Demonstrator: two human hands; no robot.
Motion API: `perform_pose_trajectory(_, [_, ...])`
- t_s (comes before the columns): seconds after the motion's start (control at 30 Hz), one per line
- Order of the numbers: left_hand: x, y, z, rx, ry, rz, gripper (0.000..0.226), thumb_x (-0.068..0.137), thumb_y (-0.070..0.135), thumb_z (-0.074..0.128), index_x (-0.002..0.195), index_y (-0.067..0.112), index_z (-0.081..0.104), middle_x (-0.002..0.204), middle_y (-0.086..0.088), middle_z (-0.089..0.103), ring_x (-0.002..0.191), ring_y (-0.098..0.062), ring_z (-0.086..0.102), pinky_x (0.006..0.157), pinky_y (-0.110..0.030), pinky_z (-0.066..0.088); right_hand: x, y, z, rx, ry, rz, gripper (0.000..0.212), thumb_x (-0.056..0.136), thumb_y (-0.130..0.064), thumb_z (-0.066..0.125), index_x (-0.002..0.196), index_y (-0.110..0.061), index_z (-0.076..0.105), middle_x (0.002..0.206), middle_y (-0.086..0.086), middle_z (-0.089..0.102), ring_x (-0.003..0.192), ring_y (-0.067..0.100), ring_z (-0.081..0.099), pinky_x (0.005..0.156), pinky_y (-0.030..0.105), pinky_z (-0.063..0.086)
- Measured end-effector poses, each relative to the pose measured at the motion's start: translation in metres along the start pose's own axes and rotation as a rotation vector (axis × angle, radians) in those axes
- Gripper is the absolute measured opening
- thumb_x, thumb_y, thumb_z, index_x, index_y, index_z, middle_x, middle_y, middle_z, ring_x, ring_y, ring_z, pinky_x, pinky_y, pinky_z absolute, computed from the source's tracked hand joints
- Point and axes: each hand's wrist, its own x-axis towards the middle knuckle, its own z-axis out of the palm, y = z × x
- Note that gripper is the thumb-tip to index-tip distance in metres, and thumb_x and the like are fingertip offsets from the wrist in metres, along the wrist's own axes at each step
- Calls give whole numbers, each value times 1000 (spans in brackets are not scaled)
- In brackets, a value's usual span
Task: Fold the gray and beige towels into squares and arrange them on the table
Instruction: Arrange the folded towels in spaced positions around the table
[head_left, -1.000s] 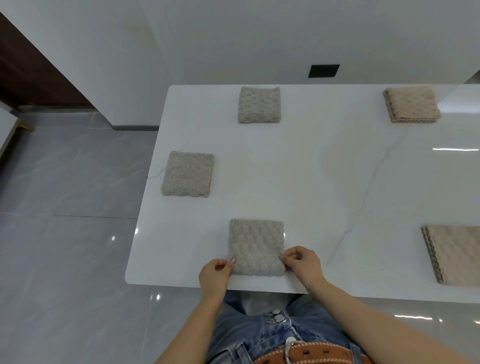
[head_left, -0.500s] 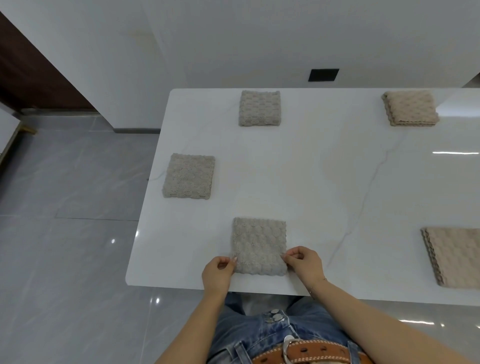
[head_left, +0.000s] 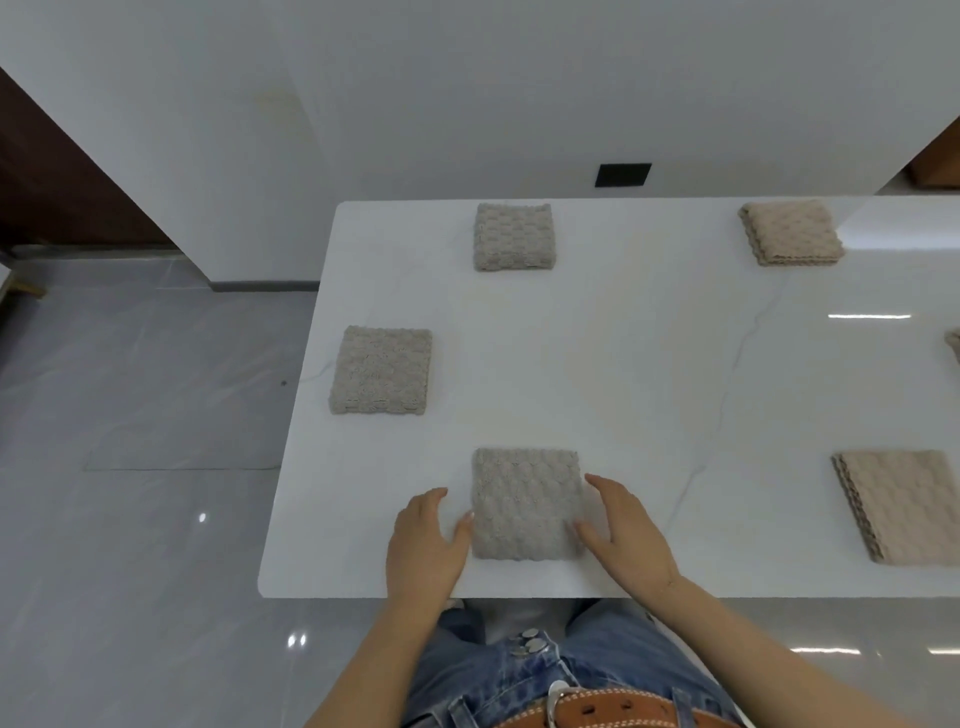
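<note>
While the nearest gray towel (head_left: 525, 504) lies folded into a square close to the table's near edge, we have a hand on either side of it. Our left hand (head_left: 423, 545) rests flat on the tabletop with its fingers straight, the thumb touching the towel's left edge. Our right hand (head_left: 626, 530) lies the same way on the other side, fingers extended along the right edge and the thumb against the towel's lower right corner. Neither hand grips or pinches anything; both are relaxed and flat.

Farther out on the white marble table (head_left: 623, 374), a second gray towel (head_left: 382, 370) sits folded near the left edge, and a third gray towel (head_left: 514, 236) lies near the far edge. All three are well apart from one another.

On the right side, a beige towel (head_left: 792, 232) sits folded near the far edge, and another beige towel (head_left: 906, 506) lies near the near edge, with its layered folds showing along its left side. A sliver of one more beige piece (head_left: 954, 344) shows at the right border, too cut off to tell its shape.

Beyond the table stand a white wall with a black outlet plate (head_left: 622, 174) and a gray tiled floor (head_left: 130, 415) to the left.
</note>
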Motion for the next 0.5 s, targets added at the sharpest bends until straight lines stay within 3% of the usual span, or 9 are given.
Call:
perform_pose_trajectory(0.1, [6,-14,-20,191,33,228,56,95,48,44,143,19,39,151,-2,33,137,-21,31,112,-35,25,-10,-18,12,-258,69,-122,81,89,-65,21,147,-10,30,154,9,29,140,26,32,113,34,23])
perform_pose_trajectory(0.17, [10,-25,-30,293,76,347,59,92,51,37,141,18,42,153,-8,31,138,-27,32,112,-42,26,-14,-35,23,-348,108,-145,85,88,-68,11,147,-10,30,155,10,25,141,29,29,115,40,22])
perform_pose_trajectory(0.27, [14,-41,-43,378,76,465,60,91,48,34,142,17,40,154,-12,27,140,-28,24,116,-43,17,-18,-59,35,-381,124,-137,77,88,-60,18,149,-14,27,157,8,20,144,28,21,115,39,12])
perform_pose_trajectory(0.37, [13,-50,-54,420,80,489,61,92,47,34,146,18,33,156,-11,21,142,-26,16,114,-43,6,-21,-77,42,-387,136,-148,73,89,-57,22,148,-14,29,156,8,23,144,27,23,114,39,13])
perform_pose_trajectory(0.5, [16,-58,-68,490,64,471,61,92,46,34,147,19,31,156,-11,21,141,-27,17,113,-45,9,-15,-99,46,-377,87,-198,79,85,-62,9,152,-19,16,159,-1,7,147,19,7,118,35,4])
